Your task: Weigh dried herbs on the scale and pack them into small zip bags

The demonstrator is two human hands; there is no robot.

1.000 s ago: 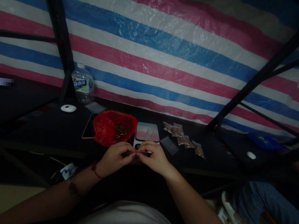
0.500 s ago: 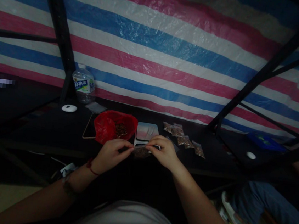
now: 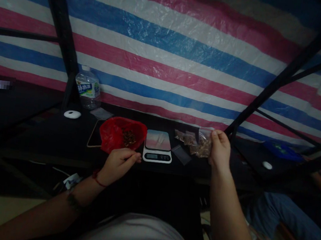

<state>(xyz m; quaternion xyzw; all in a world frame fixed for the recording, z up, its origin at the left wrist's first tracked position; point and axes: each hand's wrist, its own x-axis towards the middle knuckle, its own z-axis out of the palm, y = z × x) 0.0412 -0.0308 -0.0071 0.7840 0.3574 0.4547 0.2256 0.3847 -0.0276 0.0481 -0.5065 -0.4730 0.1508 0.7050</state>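
My right hand (image 3: 220,146) grips a small zip bag (image 3: 204,140) of brown pieces by its side, holding it upright over the right part of the table. Behind and beside it lie several filled bags (image 3: 186,137), some partly hidden by the held one. My left hand (image 3: 121,164) is closed, thumb against fingers, with nothing visible in it, just in front of a red plastic bag (image 3: 109,134). Loose brown pieces (image 3: 128,137) lie inside that red bag. Between my hands stands a white digital scale (image 3: 157,157), with something clear on its plate. An unfilled zip bag (image 3: 181,154) lies right of the scale.
A phone or tablet (image 3: 94,138) lies partly under the red bag. Further back stand a large clear bottle (image 3: 87,89), a clear packet (image 3: 101,113) and a white round case (image 3: 72,114). Black metal posts (image 3: 64,22) flank the table. Someone in jeans (image 3: 271,215) sits at the right.
The filled zip bag, held between both hands before, has moved right and up in my right hand. My left hand has let go of it and stayed near the red bag, uncovering the scale's display.
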